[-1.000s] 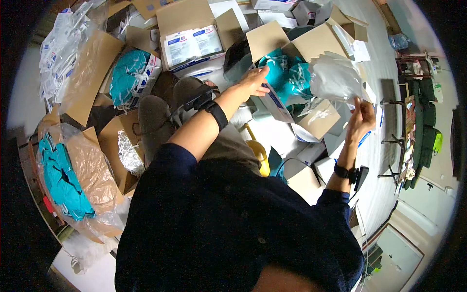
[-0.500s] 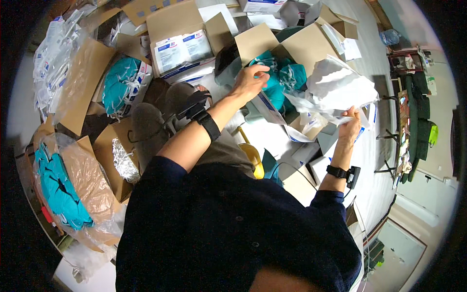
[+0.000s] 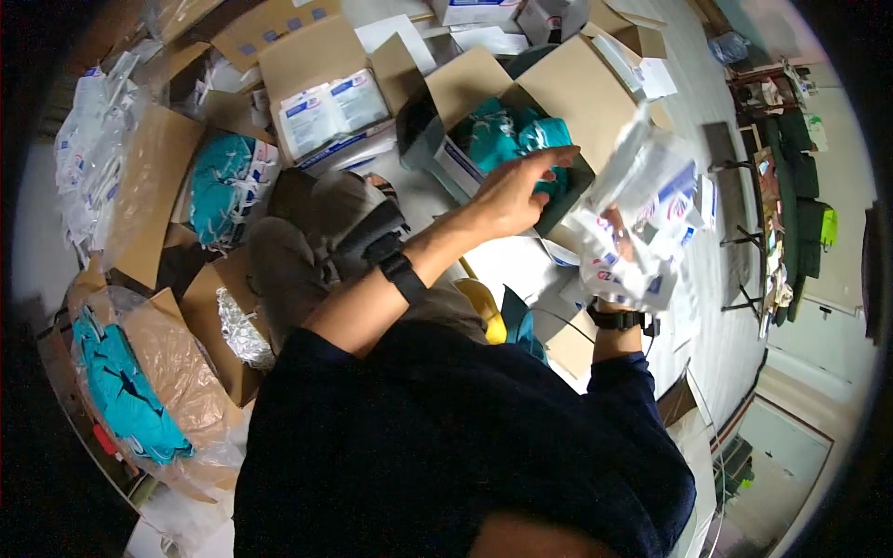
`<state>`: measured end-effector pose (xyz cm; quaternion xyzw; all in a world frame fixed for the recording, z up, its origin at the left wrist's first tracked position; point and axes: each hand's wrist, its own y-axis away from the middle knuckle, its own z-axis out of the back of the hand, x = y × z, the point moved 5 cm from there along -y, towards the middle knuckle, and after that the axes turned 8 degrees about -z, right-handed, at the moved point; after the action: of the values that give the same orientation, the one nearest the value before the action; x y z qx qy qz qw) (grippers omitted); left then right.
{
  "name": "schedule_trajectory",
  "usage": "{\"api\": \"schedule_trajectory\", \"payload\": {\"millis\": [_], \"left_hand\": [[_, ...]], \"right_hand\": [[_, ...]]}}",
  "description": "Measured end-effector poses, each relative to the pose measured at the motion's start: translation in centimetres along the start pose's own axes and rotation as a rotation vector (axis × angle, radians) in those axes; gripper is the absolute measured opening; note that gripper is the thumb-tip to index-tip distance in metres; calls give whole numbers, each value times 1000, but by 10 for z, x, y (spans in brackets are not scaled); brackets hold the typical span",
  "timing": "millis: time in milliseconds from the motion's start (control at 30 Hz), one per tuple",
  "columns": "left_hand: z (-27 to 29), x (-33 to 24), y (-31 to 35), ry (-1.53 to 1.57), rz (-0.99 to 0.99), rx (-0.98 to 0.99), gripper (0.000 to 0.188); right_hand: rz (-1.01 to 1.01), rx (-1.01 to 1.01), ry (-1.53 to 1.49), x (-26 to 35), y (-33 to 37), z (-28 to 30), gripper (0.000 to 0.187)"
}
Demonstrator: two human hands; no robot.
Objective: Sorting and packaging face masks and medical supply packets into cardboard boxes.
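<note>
My left hand point(image 3: 513, 193) reaches over an open cardboard box point(image 3: 473, 84) with its fingers apart and nothing seen in them. Inside that box lie teal folded cloth bundles point(image 3: 493, 139), partly covered by the hand. To the right, my right hand point(image 3: 621, 237) is closed on clear plastic bags point(image 3: 651, 186) with blue and red print. The bags are crumpled, blurred by motion, and hide most of the fingers.
A box of white printed packets point(image 3: 335, 112) stands at far left of centre. Nearer left are a box of teal bundles point(image 3: 220, 191), a bag-lined box with teal cloth point(image 3: 126, 381), and a heap of plastic packaging point(image 3: 98, 153). Something yellow point(image 3: 484, 307) lies by my leg.
My left hand has moved right, across the box. My right hand has pulled the plastic bags nearer and turned them, so their printed side shows. The view has shifted slightly.
</note>
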<state>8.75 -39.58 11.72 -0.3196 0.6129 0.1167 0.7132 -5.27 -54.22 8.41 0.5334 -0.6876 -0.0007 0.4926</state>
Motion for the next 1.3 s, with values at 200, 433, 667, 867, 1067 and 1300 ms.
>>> {"api": "schedule_trajectory", "payload": {"millis": [200, 433, 667, 867, 1067, 1300], "left_hand": [[10, 20, 21, -277, -132, -200, 74], [142, 48, 85, -327, 303, -778, 15], [359, -17, 196, -718, 252, -1205, 30], [575, -131, 266, -2066, 370, -1244, 32], [738, -70, 307, -1613, 939, -530, 66], [799, 45, 305, -1166, 1071, 40, 44]], "right_hand": [[-29, -60, -114, -94, -50, -52, 39], [32, 172, 441, -150, -57, -159, 16], [-12, 379, 644, -171, -69, -201, 23], [-62, 88, 716, -180, -131, -168, 22], [-37, 128, 995, -205, -204, -204, 23], [66, 299, 1053, -260, -292, -255, 19]]}}
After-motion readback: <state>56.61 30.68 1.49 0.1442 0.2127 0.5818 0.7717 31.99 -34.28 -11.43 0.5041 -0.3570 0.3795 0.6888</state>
